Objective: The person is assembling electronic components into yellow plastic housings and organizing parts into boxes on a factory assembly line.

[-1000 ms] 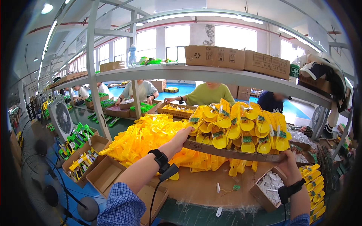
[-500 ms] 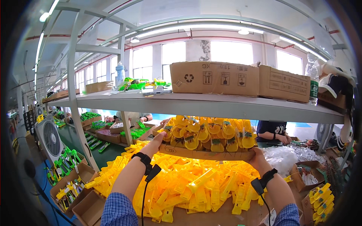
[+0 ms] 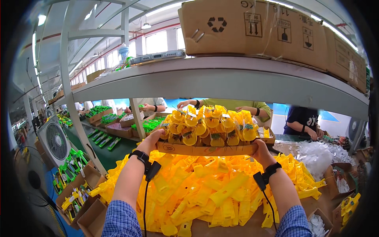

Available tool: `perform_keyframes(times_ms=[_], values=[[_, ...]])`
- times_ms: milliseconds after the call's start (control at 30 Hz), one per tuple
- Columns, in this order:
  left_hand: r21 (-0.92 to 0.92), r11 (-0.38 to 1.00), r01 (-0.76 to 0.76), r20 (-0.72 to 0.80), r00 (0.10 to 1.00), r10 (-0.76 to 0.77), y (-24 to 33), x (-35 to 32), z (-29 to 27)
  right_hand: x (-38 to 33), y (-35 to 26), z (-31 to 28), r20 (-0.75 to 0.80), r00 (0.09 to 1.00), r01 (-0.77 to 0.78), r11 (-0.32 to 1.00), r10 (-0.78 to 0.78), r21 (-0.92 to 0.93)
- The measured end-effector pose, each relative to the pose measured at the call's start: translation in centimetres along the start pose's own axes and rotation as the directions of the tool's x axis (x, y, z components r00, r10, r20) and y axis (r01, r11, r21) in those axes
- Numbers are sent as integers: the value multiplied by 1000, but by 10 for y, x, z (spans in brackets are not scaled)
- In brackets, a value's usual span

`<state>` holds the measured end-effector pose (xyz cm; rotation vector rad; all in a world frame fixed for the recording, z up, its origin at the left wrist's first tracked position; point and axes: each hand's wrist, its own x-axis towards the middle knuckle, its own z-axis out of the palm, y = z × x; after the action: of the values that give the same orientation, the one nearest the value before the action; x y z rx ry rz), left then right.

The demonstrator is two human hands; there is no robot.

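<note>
A shallow cardboard tray (image 3: 205,150) is held up between both my hands, beneath the overhead shelf. My left hand (image 3: 152,140) grips its left end and my right hand (image 3: 262,152) its right end, fingers partly hidden by the cardboard. Stacked inside are several yellow plastic housings (image 3: 213,128) with round ends, small green circuit boards and thin wires. Below the tray and between my forearms spreads a large heap of yellow plastic pieces (image 3: 221,193). Each of my wrists wears a black strap with a cable.
A grey shelf (image 3: 221,79) crosses above, bearing a large carton (image 3: 252,31). Across the bench, co-workers' arms (image 3: 252,110) work behind the tray. Left stand a fan (image 3: 54,139) and open boxes (image 3: 94,219). Clear plastic pieces (image 3: 316,152) lie at right.
My viewpoint has come closer to the shelf, which now looms larger. The tray, still in both hands, appears further left and slightly higher in the picture. More of the co-workers across the bench shows.
</note>
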<state>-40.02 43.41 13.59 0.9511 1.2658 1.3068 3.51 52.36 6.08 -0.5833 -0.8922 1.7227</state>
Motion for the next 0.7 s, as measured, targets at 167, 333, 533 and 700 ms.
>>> perform_keyframes(times_ms=[167,333,533,700], values=[[-24,998,57,-10,998,-57,-2,-3,-4,6,14,-3,13,1000,-1,997,0,80],[-62,989,132,-10,991,-133,-8,9,-17,0,15,2,3,1000,8,999,-8,32],[52,973,225,-73,973,-221,2,-3,-4,0,18,-1,-2,1000,-8,999,9,31],[247,941,232,-186,964,-189,5,3,-4,11,23,-18,-48,999,-2,1000,3,13]])
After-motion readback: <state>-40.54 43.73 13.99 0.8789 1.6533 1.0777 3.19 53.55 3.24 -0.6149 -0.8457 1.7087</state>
